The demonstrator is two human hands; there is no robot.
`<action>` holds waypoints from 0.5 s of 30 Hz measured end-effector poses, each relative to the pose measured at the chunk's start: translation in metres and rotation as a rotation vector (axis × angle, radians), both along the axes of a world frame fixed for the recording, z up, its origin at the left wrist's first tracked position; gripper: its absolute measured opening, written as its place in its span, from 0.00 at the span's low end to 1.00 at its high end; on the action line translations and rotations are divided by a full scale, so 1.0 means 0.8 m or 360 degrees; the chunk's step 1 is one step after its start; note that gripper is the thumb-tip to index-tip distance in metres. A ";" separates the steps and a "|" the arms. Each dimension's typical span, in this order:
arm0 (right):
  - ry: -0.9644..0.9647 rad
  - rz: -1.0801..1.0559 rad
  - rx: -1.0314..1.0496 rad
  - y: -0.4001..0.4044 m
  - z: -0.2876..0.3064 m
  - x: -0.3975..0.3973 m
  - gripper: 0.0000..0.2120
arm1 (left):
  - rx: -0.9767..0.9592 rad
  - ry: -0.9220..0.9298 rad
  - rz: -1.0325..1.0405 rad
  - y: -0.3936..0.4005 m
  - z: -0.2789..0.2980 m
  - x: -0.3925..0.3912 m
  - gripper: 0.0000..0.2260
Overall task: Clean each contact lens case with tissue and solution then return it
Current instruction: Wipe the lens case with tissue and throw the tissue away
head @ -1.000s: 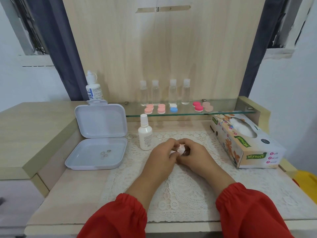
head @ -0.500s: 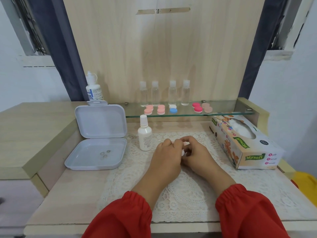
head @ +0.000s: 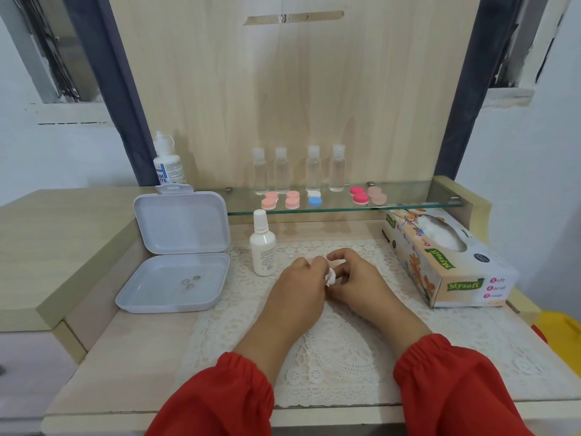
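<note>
- The left hand (head: 298, 283) and right hand (head: 356, 280) meet over the white lace mat (head: 330, 350), fingers curled, pinching a small crumpled white tissue (head: 330, 276) between them; whether a lens case sits inside it cannot be told.
- Just left of the hands stands a small white plastic solution bottle (head: 262, 248), upright.
- Farther left lies an open white hinged plastic box (head: 176, 269).
- On the glass shelf (head: 408, 206) behind rest round pink, blue-and-white and red contact lens cases (head: 293, 199).
- At the right sits a printed cardboard tissue box (head: 446, 259).
</note>
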State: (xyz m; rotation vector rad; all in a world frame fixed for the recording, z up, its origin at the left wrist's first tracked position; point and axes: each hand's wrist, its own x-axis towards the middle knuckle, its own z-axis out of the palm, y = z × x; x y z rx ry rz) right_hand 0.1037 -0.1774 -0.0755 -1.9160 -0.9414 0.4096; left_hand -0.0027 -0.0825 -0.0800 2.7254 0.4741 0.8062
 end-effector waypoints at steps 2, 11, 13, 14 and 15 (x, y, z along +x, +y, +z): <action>-0.0017 -0.0010 -0.0005 0.000 -0.001 0.001 0.24 | 0.0040 0.0030 -0.0012 -0.002 0.001 -0.001 0.08; -0.0031 -0.0002 -0.0030 0.001 0.002 -0.004 0.24 | -0.0831 -0.0135 -0.0072 0.008 -0.002 0.004 0.18; -0.0024 -0.0003 -0.0052 0.002 0.002 -0.004 0.24 | -0.1101 -0.0430 -0.0026 0.011 0.006 0.002 0.18; -0.0030 0.0005 -0.0068 0.002 0.002 -0.004 0.24 | -0.1159 -0.0571 0.0028 0.016 0.009 0.000 0.17; -0.0055 0.0021 -0.0090 0.001 0.003 -0.004 0.24 | -0.1142 -0.0668 0.0082 0.021 0.012 -0.002 0.17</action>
